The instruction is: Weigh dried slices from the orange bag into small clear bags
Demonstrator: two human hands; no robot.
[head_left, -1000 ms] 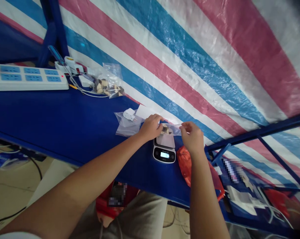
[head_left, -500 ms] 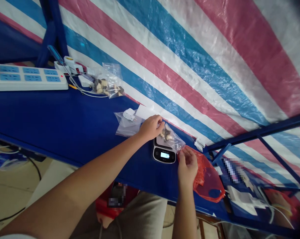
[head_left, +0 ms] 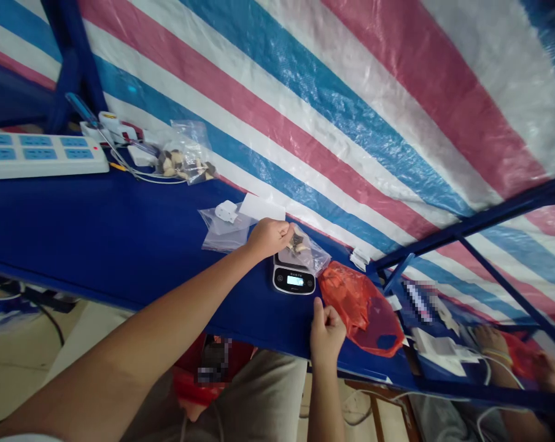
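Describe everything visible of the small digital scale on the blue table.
The scale is small, flat and looks plastic: a pale weighing plate behind a dark front panel with a lit display, its figures too small to read. It sits level on the blue table. A clear bag of small brown and pale pieces rests on its plate, pinched by the left hand. An orange plastic bag lies close on its right; whether they touch is unclear.

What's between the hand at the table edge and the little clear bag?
The small digital scale, display lit, sits between the right hand and the clear bag that the left hand pinches; the head view shows it.
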